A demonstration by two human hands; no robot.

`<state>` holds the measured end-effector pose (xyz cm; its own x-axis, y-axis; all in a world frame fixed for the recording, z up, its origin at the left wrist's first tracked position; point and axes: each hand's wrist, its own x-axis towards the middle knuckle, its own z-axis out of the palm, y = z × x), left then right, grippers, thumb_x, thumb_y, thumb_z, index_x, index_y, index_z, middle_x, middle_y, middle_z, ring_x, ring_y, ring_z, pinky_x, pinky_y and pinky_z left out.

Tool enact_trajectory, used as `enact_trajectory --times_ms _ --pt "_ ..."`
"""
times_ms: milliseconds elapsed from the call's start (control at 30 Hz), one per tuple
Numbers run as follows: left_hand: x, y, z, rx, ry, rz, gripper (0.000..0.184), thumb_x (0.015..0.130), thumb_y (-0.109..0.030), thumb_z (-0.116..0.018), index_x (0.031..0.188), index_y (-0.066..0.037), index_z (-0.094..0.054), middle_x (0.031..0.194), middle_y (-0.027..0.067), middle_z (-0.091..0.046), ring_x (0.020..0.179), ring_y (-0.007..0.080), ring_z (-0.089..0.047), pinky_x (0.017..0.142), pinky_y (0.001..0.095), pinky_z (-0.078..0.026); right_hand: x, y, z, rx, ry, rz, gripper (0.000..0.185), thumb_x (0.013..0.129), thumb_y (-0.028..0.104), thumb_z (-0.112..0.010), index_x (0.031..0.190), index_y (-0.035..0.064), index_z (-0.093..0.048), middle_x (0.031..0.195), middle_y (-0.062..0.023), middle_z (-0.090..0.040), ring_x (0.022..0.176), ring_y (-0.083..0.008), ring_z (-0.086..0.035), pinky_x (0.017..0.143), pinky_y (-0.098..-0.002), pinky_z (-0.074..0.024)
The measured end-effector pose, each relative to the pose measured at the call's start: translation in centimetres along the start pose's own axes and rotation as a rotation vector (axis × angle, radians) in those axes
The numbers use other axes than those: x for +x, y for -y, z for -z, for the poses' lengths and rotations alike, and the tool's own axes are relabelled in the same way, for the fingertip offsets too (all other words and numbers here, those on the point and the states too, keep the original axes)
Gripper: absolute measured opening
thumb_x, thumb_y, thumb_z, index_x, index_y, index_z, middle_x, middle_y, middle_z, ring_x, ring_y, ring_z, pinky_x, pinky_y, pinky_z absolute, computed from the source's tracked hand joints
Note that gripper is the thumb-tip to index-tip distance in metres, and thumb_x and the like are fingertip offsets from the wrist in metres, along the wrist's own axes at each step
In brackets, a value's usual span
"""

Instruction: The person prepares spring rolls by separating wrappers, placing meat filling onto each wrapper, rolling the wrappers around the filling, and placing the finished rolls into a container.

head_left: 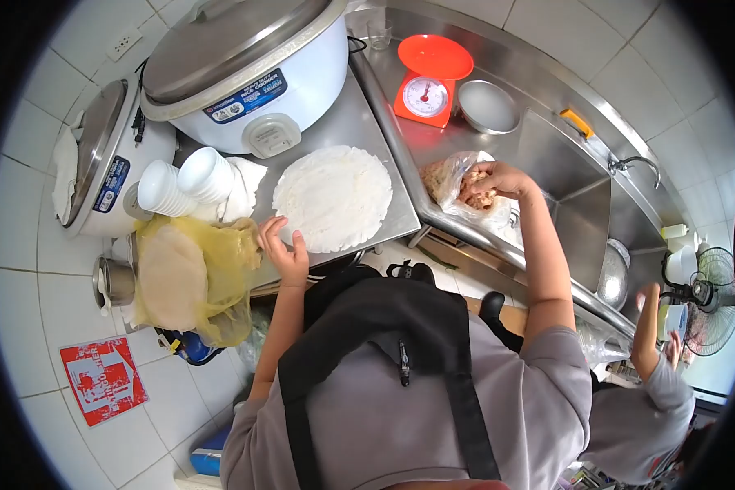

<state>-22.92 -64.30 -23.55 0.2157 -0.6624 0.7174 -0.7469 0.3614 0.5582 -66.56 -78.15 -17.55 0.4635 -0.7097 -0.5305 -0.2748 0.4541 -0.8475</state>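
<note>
On the steel table lies a round, white, thin flat sheet [332,198] that looks like a wrapper. My left hand [284,253] is at its near left edge, fingers apart and holding nothing. My right hand [498,180] reaches into a clear plastic bag [492,219] on the edge of the steel sink counter. Its fingers are curled into orange-brown shredded food [472,194], and their tips are partly hidden. Left of my left hand, a yellow plastic bag [229,269] lies around a stack of pale round sheets [171,273].
A large rice cooker [302,90] and stacked white bowls [204,175] stand behind the sheet. Beyond the bag are a red scale [423,98], a metal bowl [488,107] and a sink [576,155]. Another person [641,425] works at right, near a fan [710,290].
</note>
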Motion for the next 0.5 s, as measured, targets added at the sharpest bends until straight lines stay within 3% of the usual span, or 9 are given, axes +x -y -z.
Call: enact_trajectory --times_ms 167,233,300,367,500 --pt "-0.2 -0.3 -0.3 0.047 -0.035 0.019 0.028 0.078 -0.010 -0.057 0.104 -0.001 -0.052 0.106 0.0147 -0.054 0.101 0.0321 -0.046 0.092 0.0428 -0.033 -1.4 7.2 4.0 -0.176 0.118 0.153 0.020 0.075 0.008 -0.074 0.089 0.0059 -0.059 0.080 -0.0004 -0.062 0.077 -0.0097 -0.060 0.068 -0.0234 -0.0474" --pt "-0.3 -0.3 -0.3 0.075 -0.036 0.025 0.028 0.078 -0.010 -0.057 0.104 -0.001 -0.052 0.106 0.0148 -0.054 0.101 0.0322 -0.046 0.092 0.0429 -0.033 0.9 10.9 5.0 -0.145 0.099 0.342 0.018 0.080 0.013 -0.070 0.090 0.0053 -0.057 0.078 -0.0025 -0.061 0.073 -0.0116 -0.059 0.067 -0.0248 -0.0473" --pt "-0.3 -0.3 -0.4 0.112 -0.040 0.031 0.029 0.078 -0.011 -0.057 0.104 -0.001 -0.052 0.106 0.0153 -0.054 0.100 0.0327 -0.046 0.092 0.0430 -0.033 5.1 14.7 6.9 -0.114 0.134 0.396 0.016 0.084 0.017 -0.065 0.091 0.0051 -0.056 0.077 -0.0038 -0.060 0.071 -0.0115 -0.057 0.066 -0.0248 -0.0462" --pt "-0.4 -0.5 -0.5 0.144 -0.038 0.040 0.030 0.078 -0.012 -0.057 0.104 0.000 -0.052 0.107 0.0159 -0.054 0.100 0.0333 -0.046 0.092 0.0433 -0.033 10.3 17.1 7.7 -0.163 -0.050 0.418 0.016 0.087 0.018 -0.058 0.096 0.0052 -0.055 0.075 -0.0044 -0.060 0.064 -0.0123 -0.055 0.061 -0.0250 -0.0452" --pt "-0.2 -0.8 -0.6 0.189 -0.018 0.035 0.031 0.077 -0.012 -0.056 0.105 0.000 -0.052 0.108 0.0177 -0.053 0.102 0.0343 -0.045 0.094 0.0432 -0.032 17.8 19.1 7.8 -0.628 -0.454 0.380 0.023 0.083 0.012 -0.058 0.103 0.0025 -0.051 0.072 -0.0092 -0.061 0.060 -0.0178 -0.058 0.056 -0.0307 -0.0483"
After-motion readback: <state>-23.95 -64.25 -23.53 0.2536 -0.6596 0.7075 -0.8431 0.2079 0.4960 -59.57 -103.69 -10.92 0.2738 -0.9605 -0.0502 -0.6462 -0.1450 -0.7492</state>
